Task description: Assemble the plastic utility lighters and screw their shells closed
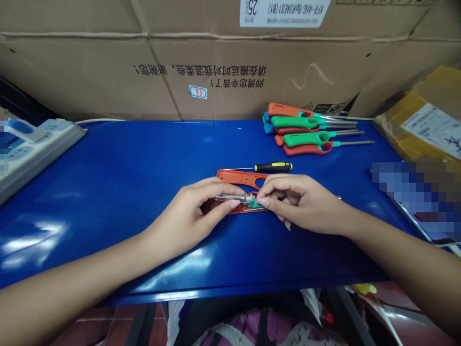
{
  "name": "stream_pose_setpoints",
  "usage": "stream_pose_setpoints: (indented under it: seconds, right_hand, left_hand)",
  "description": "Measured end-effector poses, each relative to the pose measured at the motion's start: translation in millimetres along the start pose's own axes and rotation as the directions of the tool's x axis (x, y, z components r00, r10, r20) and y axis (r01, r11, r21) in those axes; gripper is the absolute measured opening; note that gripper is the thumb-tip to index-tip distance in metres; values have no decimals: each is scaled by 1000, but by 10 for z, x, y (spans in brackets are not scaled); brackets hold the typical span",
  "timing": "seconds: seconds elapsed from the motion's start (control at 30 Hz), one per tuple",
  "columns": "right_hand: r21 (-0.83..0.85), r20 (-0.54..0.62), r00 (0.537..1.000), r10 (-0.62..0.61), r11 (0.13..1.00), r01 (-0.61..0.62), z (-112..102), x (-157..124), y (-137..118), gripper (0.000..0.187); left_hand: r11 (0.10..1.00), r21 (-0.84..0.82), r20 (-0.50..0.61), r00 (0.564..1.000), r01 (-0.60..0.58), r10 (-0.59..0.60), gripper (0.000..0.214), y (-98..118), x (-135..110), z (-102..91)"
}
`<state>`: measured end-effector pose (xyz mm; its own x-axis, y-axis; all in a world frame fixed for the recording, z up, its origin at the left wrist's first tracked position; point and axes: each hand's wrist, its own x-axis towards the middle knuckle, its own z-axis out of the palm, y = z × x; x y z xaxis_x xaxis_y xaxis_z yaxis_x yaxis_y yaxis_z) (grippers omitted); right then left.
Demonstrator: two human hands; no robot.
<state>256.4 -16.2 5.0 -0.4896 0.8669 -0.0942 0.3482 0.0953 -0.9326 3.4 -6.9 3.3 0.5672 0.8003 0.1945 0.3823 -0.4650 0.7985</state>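
Observation:
My left hand (196, 206) is closed around a clear lighter fuel tank (230, 197), with thumb and fingers along its sides. Beneath the tank lies an orange lighter shell half (236, 210), partly covered by both hands. My right hand (306, 202) is in a pinch at the tank's valve end, beside a small teal part (255, 203) and a thin wire; what sits between its fingertips is too small to make out. Just beyond the hands rests the other orange shell half (237, 178), its inside showing. A black and yellow screwdriver (273, 167) lies behind it.
Several long-nosed lighters (302, 129) are piled at the back right. A large cardboard box (108, 72) walls off the back of the blue table (144, 154). At left stands a power strip (39, 144); a taped parcel (425, 115) and a phone (410, 211) are at right.

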Motion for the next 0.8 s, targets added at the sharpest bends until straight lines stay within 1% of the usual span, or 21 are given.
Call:
stream_pose_setpoints:
  seconds: [0.2,0.4,0.6,0.8]
  right_hand:
    - [-47,13,1000,-26,999,27,-11,4,10,18]
    - [-73,16,1000,-22,997,23,-12,0,4,17]
    - [-71,22,1000,-9,997,10,-15,6,0,18]
    - [-102,18,999,-36,994,37,-10,2,-13,17]
  left_hand:
    - [998,22,-9,999,-53,53,17,3,-19,7]
    - [998,7,-33,997,-68,68,17,5,-25,7]
    - [998,1,-30,998,-57,57,18,0,-29,16]
    - [999,11,-33,999,-40,40,18,12,-21,13]
